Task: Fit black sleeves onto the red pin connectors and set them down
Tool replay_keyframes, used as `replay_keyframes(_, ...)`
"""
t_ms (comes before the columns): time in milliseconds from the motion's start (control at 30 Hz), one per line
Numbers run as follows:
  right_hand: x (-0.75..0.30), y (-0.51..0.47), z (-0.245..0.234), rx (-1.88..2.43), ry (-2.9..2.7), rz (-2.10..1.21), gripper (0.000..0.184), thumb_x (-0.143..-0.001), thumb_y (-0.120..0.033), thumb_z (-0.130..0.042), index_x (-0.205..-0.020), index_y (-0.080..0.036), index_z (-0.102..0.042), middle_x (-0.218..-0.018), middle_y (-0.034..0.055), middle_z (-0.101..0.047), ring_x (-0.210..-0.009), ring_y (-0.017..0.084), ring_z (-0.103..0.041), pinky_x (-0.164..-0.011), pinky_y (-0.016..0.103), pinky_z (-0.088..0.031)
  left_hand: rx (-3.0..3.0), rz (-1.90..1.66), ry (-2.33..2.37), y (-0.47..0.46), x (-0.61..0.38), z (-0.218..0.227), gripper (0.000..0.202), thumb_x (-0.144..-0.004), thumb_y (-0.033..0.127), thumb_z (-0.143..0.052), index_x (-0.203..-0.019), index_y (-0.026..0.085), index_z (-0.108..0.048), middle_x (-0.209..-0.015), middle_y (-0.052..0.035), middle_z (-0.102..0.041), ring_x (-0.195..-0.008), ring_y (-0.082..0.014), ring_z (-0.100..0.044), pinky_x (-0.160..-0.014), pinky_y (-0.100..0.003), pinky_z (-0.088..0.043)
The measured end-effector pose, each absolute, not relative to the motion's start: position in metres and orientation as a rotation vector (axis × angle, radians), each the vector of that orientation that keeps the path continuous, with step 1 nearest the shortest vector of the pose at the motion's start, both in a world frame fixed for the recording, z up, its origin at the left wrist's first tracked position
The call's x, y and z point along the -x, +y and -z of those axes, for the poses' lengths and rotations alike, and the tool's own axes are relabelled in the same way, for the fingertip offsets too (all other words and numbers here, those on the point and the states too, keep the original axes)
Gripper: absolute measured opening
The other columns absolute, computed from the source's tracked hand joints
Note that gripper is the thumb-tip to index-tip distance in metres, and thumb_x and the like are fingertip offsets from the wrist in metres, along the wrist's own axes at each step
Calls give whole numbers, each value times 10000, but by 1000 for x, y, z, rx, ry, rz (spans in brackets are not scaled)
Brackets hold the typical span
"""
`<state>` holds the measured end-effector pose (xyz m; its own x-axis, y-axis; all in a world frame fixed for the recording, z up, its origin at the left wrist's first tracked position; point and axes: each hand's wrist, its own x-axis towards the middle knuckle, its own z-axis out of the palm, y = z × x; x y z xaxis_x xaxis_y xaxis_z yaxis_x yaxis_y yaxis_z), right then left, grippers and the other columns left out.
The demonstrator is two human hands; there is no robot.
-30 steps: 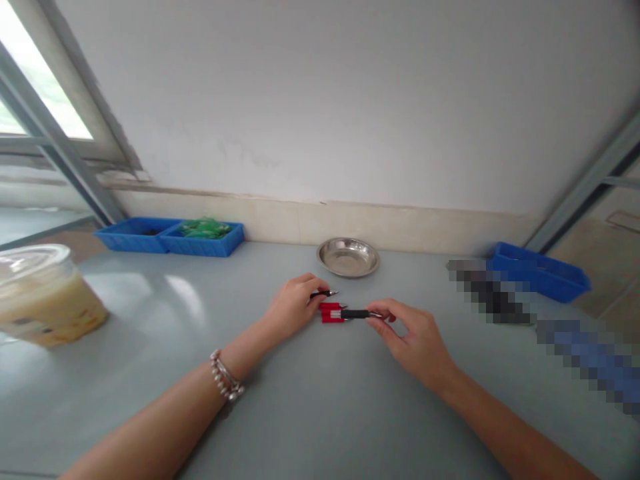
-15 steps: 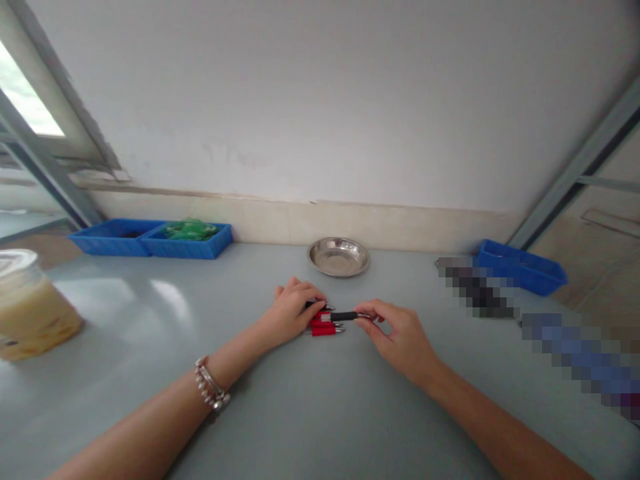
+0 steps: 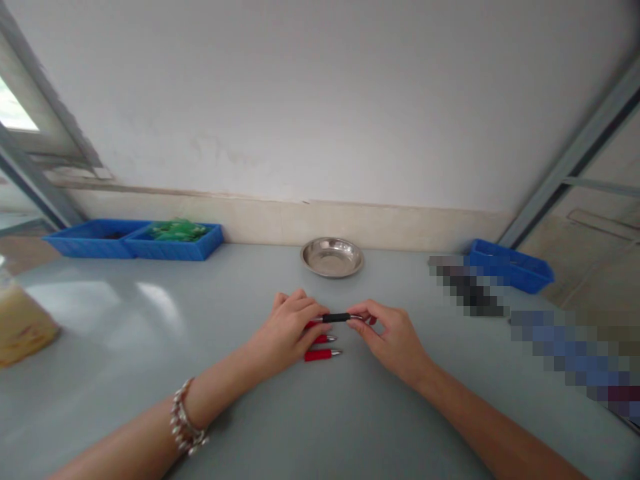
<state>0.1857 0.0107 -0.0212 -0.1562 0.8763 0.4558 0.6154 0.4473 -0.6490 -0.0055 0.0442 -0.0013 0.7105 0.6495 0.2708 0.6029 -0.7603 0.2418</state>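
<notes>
Near the middle of the grey table, my left hand lies over a small row of red pen pieces with silver tips, its fingers curled on them. One black-gripped pen piece is held level above the row, pinched at its right end by my right hand and touched at its left end by the fingertips of my left hand. A beaded bracelet is on my left wrist.
A round steel dish sits near the wall behind my hands. Two blue trays stand at the back left, one holding green parts. Another blue tray is at the back right. A lidded drink cup stands at the far left.
My hands have come toward me with the pen pieces. The red pieces now lie spread in a row under my left hand, and the black-gripped piece sits between both hands' fingertips.
</notes>
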Motion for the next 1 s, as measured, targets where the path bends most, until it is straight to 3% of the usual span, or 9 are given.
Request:
replay_keyframes(167, -186, 11, 21, 1206, -1841, -477, 120, -761, -235, -519, -838, -185, -595, -711, 12, -655, -648, 129, -593, -617, 239, -445, -2765, -560, 1014, 40, 7, 0, 224, -877, 267, -371, -961, 176, -557, -830, -42, -598, -810, -186, -507, -728, -317, -312)
replay_keyframes(267, -186, 11, 20, 1216, -1759, -608, 105, -734, -246, -552, -812, -178, -569, -693, 11, -655, -628, 128, -595, -608, 241, -444, -2723, -548, 1047, 31, 4, -4, 255, -880, 280, -338, -881, 158, -563, -805, -55, -593, -770, -181, -521, -712, -302, -346)
replay_keyframes(333, -186, 11, 18, 1212, -1687, -775, 116, -712, -264, -578, -776, -172, -547, -668, 13, -653, -616, 130, -597, -601, 247, -446, -2627, -547, 1130, 22, 0, -7, 300, -884, 306, -312, -779, 150, -546, -731, -55, -581, -676, -168, -526, -626, -273, -365)
replay_keyframes(500, -191, 11, 12, 1077, -1549, -1260, 169, -679, -301, -615, -720, -164, -525, -605, 3, -641, -587, 123, -607, -596, 255, -468, -2350, -502, 1186, -1, -9, -11, 314, -886, 297, -270, -724, 174, -508, -552, 8, -534, -499, -129, -495, -488, -231, -354)
replay_keyframes(733, -195, 11, 9, 1057, -1553, -1342, 204, -666, -330, -632, -711, -166, -519, -579, -16, -631, -554, 109, -605, -576, 243, -479, -2373, -489, 1198, -2, -11, -10, 287, -874, 295, -287, -721, 187, -505, -569, 4, -568, -543, -139, -537, -475, -223, -365)
replay_keyframes(1000, -195, 11, 11, 1007, -1505, -1358, 176, -648, -250, -654, -734, -161, -529, -620, -6, -645, -606, 118, -619, -591, 241, -464, -2585, -353, 1258, 1, -5, -1, 267, -887, 307, -262, -880, 172, -492, -699, -56, -623, -633, -209, -602, -538, -282, -399)
